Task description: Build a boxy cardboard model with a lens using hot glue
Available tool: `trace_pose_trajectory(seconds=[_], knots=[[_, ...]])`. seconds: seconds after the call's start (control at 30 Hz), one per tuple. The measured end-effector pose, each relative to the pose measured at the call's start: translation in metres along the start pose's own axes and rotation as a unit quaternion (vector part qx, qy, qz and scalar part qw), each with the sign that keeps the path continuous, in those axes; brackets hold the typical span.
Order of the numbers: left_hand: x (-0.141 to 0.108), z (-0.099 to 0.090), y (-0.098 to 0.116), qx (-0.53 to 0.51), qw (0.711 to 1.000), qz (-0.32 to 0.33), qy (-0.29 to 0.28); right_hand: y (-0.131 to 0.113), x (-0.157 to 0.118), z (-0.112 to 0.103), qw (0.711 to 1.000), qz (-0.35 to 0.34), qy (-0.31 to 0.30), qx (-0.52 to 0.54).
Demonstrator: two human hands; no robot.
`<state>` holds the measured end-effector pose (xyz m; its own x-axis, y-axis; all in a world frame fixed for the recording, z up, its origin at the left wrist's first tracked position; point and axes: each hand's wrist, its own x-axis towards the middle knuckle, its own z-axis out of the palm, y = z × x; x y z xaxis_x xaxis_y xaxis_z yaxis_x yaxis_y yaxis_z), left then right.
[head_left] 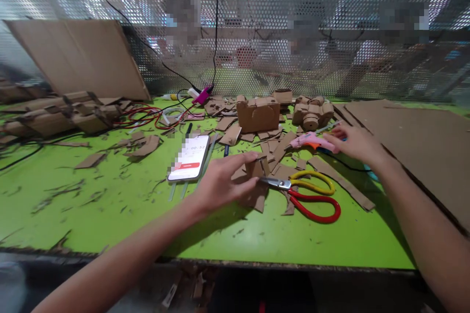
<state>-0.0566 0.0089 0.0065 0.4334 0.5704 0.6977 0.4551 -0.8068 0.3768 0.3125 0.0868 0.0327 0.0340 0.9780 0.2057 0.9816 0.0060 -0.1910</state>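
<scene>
My left hand [229, 178] grips a small folded cardboard piece [254, 167] between thumb and fingers, low over the green table. My right hand [343, 143] is closed on the rear of a pink glue gun [311, 141], whose nozzle points left. Scissors [284, 184] with one yellow and one red handle lie between my hands, their tips beside my left thumb. Behind them a cardboard camera shape [259, 116] stands upright, with another cardboard camera [313, 112] to its right. A lit phone [189, 158] lies left of my left hand.
Cardboard scraps [145, 146] litter the green table [121, 220]. Large cardboard sheets [414, 142] lie at the right, and a cardboard panel [81, 58] leans at the back left. Red cables [147, 116] run near a pink plug [202, 96]. A perforated metal screen [249, 63] stands behind.
</scene>
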Motion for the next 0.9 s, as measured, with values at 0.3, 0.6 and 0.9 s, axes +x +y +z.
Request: trace_pose_trajectory(seconds=[0.3, 0.6, 0.9], knots=[[0.000, 0.002, 0.002, 0.001, 1.000, 0.000, 0.025, -0.019, -0.021, -0.008, 0.997, 0.007, -0.034, -0.066], [0.002, 0.006, 0.001, -0.064, 0.993, -0.075, 0.060, -0.039, -0.042, -0.024, 0.869, 0.062, 0.247, 0.425], [0.003, 0.005, -0.003, -0.038, 0.996, -0.047, 0.064, -0.063, -0.072, -0.009, 0.836, -0.019, 0.174, 0.521]])
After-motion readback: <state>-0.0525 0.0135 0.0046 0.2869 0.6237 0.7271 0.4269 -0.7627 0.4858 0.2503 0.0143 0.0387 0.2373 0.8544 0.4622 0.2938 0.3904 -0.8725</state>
